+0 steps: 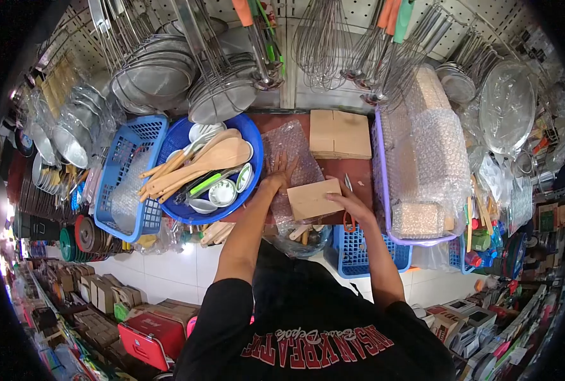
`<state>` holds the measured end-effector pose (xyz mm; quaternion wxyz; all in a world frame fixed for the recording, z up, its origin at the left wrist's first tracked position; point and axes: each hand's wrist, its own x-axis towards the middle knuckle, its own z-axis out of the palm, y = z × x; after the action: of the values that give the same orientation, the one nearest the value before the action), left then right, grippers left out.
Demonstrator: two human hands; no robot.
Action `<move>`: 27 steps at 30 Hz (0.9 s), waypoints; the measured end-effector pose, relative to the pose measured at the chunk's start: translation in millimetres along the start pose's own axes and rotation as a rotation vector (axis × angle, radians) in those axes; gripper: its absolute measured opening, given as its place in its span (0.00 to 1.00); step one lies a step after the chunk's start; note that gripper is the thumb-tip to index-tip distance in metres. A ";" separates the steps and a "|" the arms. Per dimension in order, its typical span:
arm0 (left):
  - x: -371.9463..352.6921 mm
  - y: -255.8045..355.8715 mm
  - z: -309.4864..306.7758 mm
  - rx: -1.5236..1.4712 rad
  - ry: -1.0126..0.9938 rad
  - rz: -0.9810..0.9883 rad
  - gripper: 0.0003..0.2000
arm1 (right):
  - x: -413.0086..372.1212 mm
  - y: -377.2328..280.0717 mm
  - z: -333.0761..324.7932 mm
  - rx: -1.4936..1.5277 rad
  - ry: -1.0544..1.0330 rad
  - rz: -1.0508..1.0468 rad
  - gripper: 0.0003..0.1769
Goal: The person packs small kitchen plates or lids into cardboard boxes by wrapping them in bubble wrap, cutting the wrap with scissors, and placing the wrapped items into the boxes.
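Observation:
On the reddish-brown table (333, 166) lies a sheet of bubble wrap (285, 134). My left hand (280, 173) rests on it with the fingers spread flat. My right hand (351, 204) pinches the right edge of a brown cardboard piece (313, 200), which is over the lower part of the wrap. Just beside my right hand is a pair of scissors (349, 223) with orange handles, partly covered by the hand. A stack of cardboard pieces (340, 133) sits at the back of the table.
To the left, a round blue basin (258, 143) holds wooden spoons (222, 155) and white-green ladles. Beyond it stands a blue basket (104, 190). A purple basket (384, 184) on the right is full of bubble-wrapped packages (432, 159). Strainers and whisks (320, 38) hang overhead.

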<state>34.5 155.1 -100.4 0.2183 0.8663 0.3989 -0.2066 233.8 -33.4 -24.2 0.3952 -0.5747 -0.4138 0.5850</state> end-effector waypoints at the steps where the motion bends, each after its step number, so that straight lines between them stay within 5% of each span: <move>1: -10.3 5.2 -9.3 -0.010 -0.004 0.003 0.60 | -0.7 -4.9 -0.5 -0.009 -0.007 -0.001 0.45; 17: 14.6 4.5 -24.3 -0.050 -0.061 -0.018 0.68 | 13.1 -8.0 18.1 -0.164 -0.105 0.041 0.51; 27: 9.3 26.1 -42.9 0.018 -0.142 -0.169 0.57 | 41.4 -1.6 6.6 -0.282 -0.171 0.114 0.59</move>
<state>68.3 168.7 -64.7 0.2201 0.8145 0.4524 -0.2888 226.1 5.8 -37.0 0.2402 -0.5950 -0.4904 0.5897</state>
